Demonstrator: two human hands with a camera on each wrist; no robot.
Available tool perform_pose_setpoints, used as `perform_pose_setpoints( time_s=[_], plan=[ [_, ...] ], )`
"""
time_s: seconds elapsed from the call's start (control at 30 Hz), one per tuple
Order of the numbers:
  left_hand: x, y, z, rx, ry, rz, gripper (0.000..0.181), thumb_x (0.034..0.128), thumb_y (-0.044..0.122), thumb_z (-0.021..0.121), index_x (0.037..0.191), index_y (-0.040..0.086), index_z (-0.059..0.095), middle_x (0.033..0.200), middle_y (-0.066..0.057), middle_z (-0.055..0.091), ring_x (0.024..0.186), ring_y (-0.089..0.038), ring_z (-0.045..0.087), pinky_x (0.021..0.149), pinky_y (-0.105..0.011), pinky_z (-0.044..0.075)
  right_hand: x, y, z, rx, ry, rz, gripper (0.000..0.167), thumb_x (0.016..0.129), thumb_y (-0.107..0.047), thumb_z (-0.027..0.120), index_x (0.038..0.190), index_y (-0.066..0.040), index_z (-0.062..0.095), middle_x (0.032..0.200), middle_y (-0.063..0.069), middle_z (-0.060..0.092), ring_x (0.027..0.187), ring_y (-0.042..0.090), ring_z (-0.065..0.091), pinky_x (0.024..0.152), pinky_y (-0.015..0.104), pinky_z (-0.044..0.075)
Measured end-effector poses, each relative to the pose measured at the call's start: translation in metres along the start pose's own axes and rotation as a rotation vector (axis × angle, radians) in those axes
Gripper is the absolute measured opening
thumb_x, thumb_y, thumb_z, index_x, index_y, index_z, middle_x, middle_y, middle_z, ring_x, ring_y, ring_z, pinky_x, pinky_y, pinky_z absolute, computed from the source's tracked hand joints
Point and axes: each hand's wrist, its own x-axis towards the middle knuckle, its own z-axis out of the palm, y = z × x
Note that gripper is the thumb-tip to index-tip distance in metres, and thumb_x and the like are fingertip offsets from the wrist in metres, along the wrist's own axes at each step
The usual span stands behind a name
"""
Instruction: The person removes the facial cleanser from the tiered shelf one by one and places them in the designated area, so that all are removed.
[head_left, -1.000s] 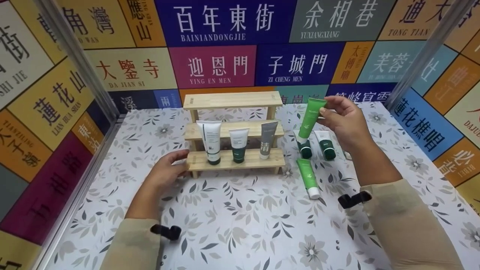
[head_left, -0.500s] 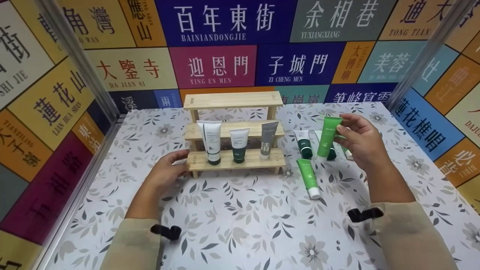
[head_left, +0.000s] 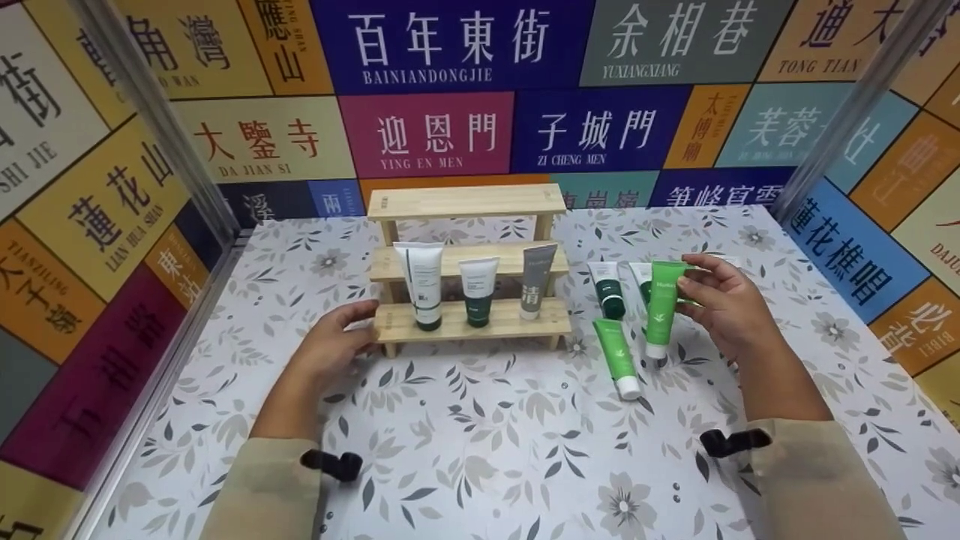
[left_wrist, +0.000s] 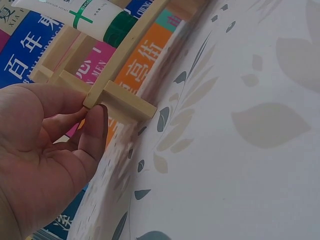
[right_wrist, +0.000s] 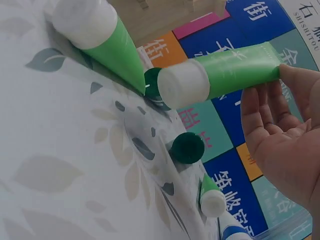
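Held green tube (head_left: 664,304): was just left of the right hand (head_left: 726,306), almost upright, white cap (head_left: 657,350) down.
Right hand: was nearer, pinching the tube's flat top.
Left hand (head_left: 336,341): pinched the wooden stand (head_left: 465,201) at its left end.

1. Green tube (head_left: 664,307): smooth, white cap downward, nearly upright, pinched near its flat end by the right hand (head_left: 731,304), right of the stand.
2. Wooden stand (head_left: 465,202): pale, three steps rising toward the far side; the left hand (head_left: 334,341) grips its lowest step's left end.
3. White tube (head_left: 424,281), white-and-green tube (head_left: 478,289), gray tube (head_left: 537,281): caps down, left to right along that step.
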Motion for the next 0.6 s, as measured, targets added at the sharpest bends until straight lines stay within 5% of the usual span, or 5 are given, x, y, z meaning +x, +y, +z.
perform_pose_setpoints(
  time_s=[0.37,0.6],
  plan=[
    [0.000,-0.001,0.000,-0.022,-0.013,0.003,0.056,0.1062,0.019,0.063,0.161,0.022,0.049,0.167,-0.001,0.047,0.128,-0.025,0.064,0.104,-0.039,0.051,0.007,0.016,-0.025,-0.028,-0.022,0.146,0.038,0.101,-0.012,0.073,0.137,-0.019,0.063,0.106,-0.005,0.073,0.096,0.013,0.077,0.083,0.030,0.065],
    [0.000,0.000,-0.002,-0.006,-0.025,-0.022,0.056,0.1073,0.022,0.061,0.162,0.026,0.048,0.166,0.001,0.048,0.123,-0.025,0.066,0.092,-0.037,0.051,0.008,0.022,-0.034,-0.042,-0.063,0.286,0.034,0.102,-0.010,0.072,0.133,-0.023,0.066,0.104,-0.005,0.073,0.087,0.014,0.074,0.078,0.031,0.064]
  ],
)
